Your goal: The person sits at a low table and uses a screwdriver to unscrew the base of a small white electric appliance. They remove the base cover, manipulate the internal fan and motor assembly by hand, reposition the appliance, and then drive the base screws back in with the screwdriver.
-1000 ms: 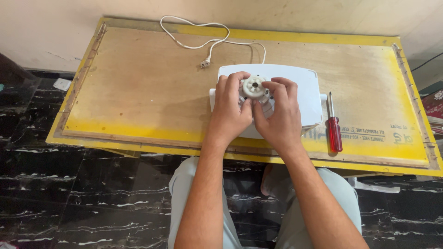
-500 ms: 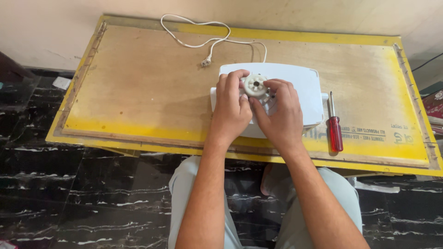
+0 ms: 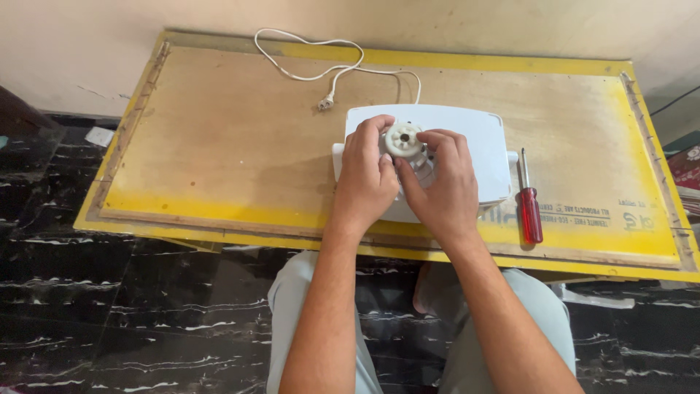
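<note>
Step judged: seating toothed coupler (image 3: 403,138) on white appliance base (image 3: 477,146), near board's (image 3: 219,146) front edge. Left hand (image 3: 364,179), right hand (image 3: 437,186) both pinched coupler. Next move needed firm twist. Red screwdriver (image 3: 530,201) lay right.

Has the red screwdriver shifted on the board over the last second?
No. The red screwdriver lies where it did, just right of the white appliance, with its handle near the board's yellow front edge.
</note>
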